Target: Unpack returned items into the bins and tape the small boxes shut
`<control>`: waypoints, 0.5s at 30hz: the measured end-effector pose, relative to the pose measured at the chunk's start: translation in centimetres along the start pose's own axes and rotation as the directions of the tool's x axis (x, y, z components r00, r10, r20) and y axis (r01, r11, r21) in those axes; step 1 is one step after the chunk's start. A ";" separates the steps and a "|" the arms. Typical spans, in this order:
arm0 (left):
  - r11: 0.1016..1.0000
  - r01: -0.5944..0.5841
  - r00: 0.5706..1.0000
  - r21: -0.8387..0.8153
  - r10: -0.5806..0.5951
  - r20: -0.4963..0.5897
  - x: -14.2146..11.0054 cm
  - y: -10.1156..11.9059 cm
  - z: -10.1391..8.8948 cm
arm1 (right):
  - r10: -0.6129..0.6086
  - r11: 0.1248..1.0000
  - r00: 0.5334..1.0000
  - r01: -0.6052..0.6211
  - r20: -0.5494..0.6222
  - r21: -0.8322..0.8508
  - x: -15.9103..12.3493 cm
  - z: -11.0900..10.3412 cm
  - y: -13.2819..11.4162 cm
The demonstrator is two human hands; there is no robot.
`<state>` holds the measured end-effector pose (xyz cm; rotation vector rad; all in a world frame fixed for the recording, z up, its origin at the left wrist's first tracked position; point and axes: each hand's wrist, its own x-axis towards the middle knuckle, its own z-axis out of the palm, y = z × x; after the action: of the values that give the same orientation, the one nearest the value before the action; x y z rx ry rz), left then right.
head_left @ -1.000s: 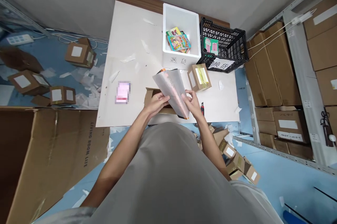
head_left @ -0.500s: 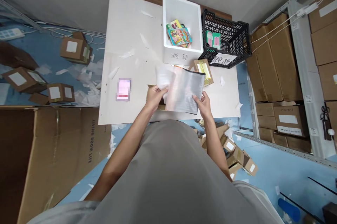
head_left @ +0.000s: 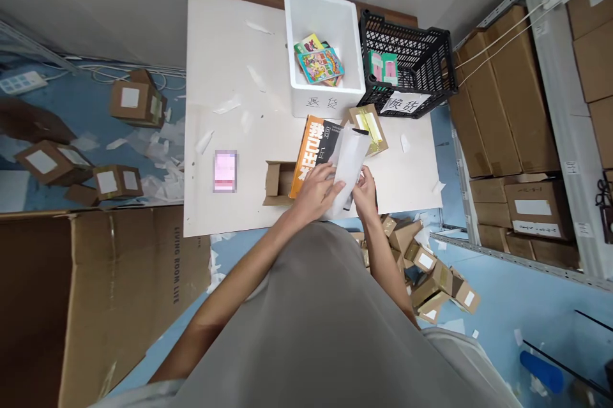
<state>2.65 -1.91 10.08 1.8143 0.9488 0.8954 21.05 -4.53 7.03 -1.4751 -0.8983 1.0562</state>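
Note:
An orange and black book (head_left: 309, 147) with large white lettering is tilted above the near part of the table. A whitish translucent wrapping sheet (head_left: 351, 156) is folded back over its right side. My left hand (head_left: 313, 192) grips the book's lower part, fingers lying across the cover and against the sheet. At the right edge, my right hand (head_left: 366, 193) has its fingers closed on the wrapping sheet; its fingertips are partly hidden. Under the book's left side stands an open cardboard box (head_left: 272, 179), mostly covered by the book and hand.
Behind are a white bin (head_left: 328, 100) holding colourful booklets and a black crate (head_left: 431, 69) with green-pink boxes. A small taped carton (head_left: 376, 127) stands in front of them. A pixelated pink item (head_left: 225, 171) lies left. Shelves (head_left: 550, 108) of cartons line the right; cartons litter the floor.
The wrapping sheet has been opened and folded to the right, uncovering the orange and black cover. My left hand has moved right onto the book; my right hand stays at the right edge.

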 end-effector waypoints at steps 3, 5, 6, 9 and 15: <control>0.985 0.006 0.997 0.175 0.008 -0.080 0.2 -0.5 0.9 | 0.037 0.998 0.998 -0.039 0.044 0.051 -0.4 0.9 -0.4; 0.967 0.047 0.992 0.251 -0.015 -0.129 0.2 -0.8 1.3 | 0.059 0.995 0.997 -0.063 0.049 0.081 -0.6 1.6 -0.3; 0.958 0.069 0.989 0.278 -0.029 -0.145 0.2 -0.9 1.4 | 0.077 0.991 0.996 -0.082 0.048 0.107 -0.7 1.9 -0.3; 0.941 0.135 0.984 0.309 -0.090 -0.154 0.2 -1.0 1.8 | 0.146 0.967 0.987 -0.158 0.073 0.200 -1.0 2.8 0.2; 0.925 0.377 0.920 0.038 -0.369 -0.130 0.8 -1.9 -0.3 | 0.229 0.940 0.967 -0.251 0.115 0.234 -1.3 3.2 1.5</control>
<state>2.26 -0.49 8.59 1.5661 1.3595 0.7444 17.56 -4.91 5.57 -1.3592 -0.6283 1.3700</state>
